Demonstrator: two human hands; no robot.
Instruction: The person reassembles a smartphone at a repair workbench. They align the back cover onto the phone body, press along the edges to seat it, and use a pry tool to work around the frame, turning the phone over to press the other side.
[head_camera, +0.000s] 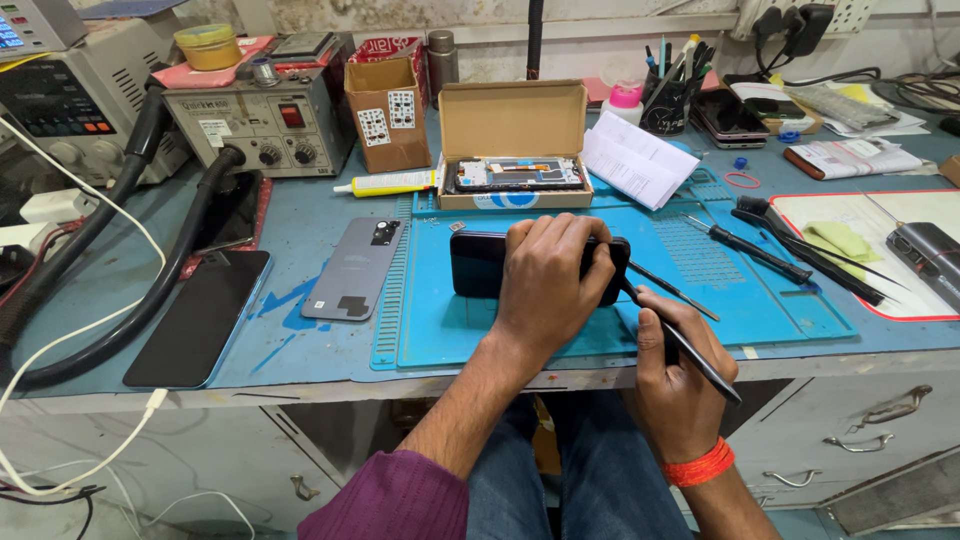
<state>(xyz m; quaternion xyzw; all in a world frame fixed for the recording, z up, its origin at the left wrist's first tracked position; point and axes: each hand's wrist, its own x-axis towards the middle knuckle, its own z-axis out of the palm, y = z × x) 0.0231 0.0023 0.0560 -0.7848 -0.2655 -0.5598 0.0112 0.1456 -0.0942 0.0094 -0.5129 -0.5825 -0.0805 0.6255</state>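
A ribbed blue rubber work mat (480, 330) covers the middle of the painted bench. On it a glossy black slab-shaped phone (480, 262) stands on its long edge. The left hand (545, 285) arches over the phone's top, fingers (560, 232) curled and clamped on the upper edge. The right hand (675, 375) pinches a thin black pointed tool (690, 350), its tip at the phone's right end. Behind the mat sits an open brown cardboard box (513, 140) with a white-and-blue front label, holding a flat phone part. Left lies a matte grey plastic back cover (355, 268); near it, a white and yellow glue tube (390, 183).
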